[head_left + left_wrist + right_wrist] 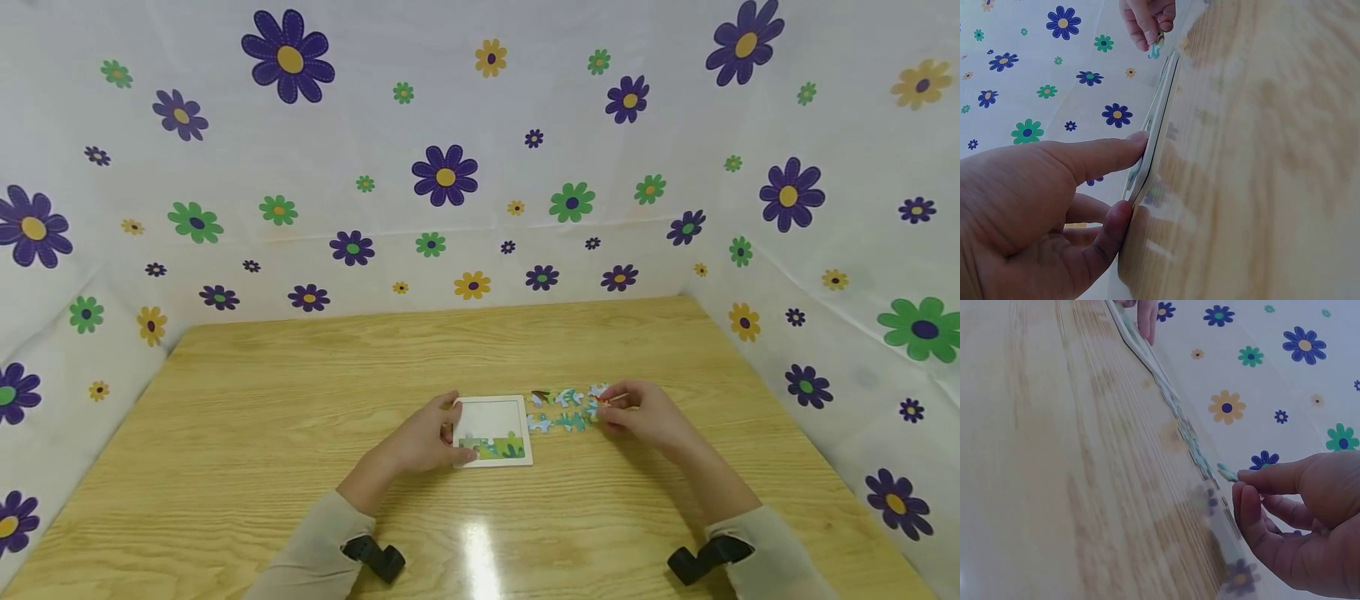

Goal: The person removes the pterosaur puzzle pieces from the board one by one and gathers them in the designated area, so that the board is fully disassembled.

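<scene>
A square puzzle tray with a pale rim lies on the table; puzzle pieces in green tones fill its lower strip. My left hand grips the tray's left side, one digit on the rim and another at its edge, as the left wrist view shows. To the right of the tray, my right hand pinches a puzzle piece between thumb and fingertip, held just above the table. Several loose puzzle pieces lie in two rough rows between the tray and this hand.
The wooden table extends around the tray on all sides. A white cloth with printed flowers stands at the back, left and right edges. Black wrist cameras sit on both forearms.
</scene>
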A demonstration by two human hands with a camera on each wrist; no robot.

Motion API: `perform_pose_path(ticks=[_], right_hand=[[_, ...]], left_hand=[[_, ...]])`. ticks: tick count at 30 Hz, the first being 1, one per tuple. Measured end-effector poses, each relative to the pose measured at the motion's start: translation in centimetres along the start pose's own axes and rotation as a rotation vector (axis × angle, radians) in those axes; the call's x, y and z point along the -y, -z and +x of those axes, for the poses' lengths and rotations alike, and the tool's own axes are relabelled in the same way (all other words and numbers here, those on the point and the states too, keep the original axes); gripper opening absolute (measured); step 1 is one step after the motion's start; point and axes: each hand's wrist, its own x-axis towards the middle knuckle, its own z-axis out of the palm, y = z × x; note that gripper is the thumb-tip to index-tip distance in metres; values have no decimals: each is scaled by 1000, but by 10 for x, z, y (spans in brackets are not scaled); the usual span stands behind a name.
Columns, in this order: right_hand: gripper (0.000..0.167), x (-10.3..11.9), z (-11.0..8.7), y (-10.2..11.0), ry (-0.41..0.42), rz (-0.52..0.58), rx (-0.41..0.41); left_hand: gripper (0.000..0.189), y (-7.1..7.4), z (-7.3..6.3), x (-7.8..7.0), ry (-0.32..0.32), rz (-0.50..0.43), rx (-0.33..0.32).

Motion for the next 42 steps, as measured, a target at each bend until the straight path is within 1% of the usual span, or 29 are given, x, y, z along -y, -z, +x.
perform_pose_path(ticks=[3, 5, 7, 11, 12, 15, 18, 19, 22, 24, 26, 28, 29, 30, 31, 32, 35, 36, 37, 38, 39, 42], right_hand=[[29, -2, 0, 1, -27, -14, -20], [30, -3, -1, 1, -34, -34, -32], [30, -4, -1, 0, -42, -59, -45], [30, -3, -2, 0, -44, -98, -58], [31, -3, -2, 0, -38, -117, -65], [31, -1, -2, 0, -21, -175, -88], [30, 0, -2, -1, -23, -224, -110], [30, 0, -3, -2, -30, -225, -112], [29, -2, -5, -3, -48, -218, -118], [28, -3, -5, -1, -50, -198, -106], [30, -5, -2, 1, -51, -132, -82], [33, -8, 1, 4, -67, -54, -54], [34, -8, 2, 5, -80, -13, -40], [35, -9, 3, 5, -93, 26, -31], [36, -9, 3, 6, -102, 56, -26], [37, -9, 3, 6, -112, 65, -25], [36, -7, 4, 3, -110, 55, -30], [35, -6, 4, 2, -106, 50, -31], [35, -4, 5, 1, -102, 41, -30], [35, -2, 5, 0, -101, 33, -28], [35, 0, 5, -2, -96, 27, -23], [36, 9, 5, -8, -81, 27, 2]], left_hand=[[57, -1, 0, 1, -3, -7, 4], [69, -1, 0, 2, -3, -17, 5], [73, -1, 0, 2, -1, -20, 8], [74, 0, -1, 0, -5, -6, 8], [70, 0, -1, 0, -6, 3, 8], [69, 1, -1, 0, -8, 26, 2], [72, 1, -1, 2, -14, 68, 7], [77, 1, -1, 2, -18, 80, 10], [80, 1, 0, 4, -37, 101, 22], [82, 1, 0, 3, -43, 97, 25], [83, 1, -1, 3, -39, 78, 25], [82, 2, -2, 3, -33, 67, 23], [75, 3, -2, 3, -30, 69, 23], [74, 3, -3, 3, -25, 62, 23], [67, 4, -3, 3, -23, 55, 25], [61, 4, -3, 2, -22, 53, 24], [63, 4, -3, 1, -14, 52, 20], [69, 4, -2, 1, -12, 46, 17], [62, 4, -2, 1, -10, 49, 17], [66, 3, -1, 1, -10, 49, 15], [64, 3, -1, 1, -9, 51, 15], [37, 2, 0, 1, -2, 46, 19]])
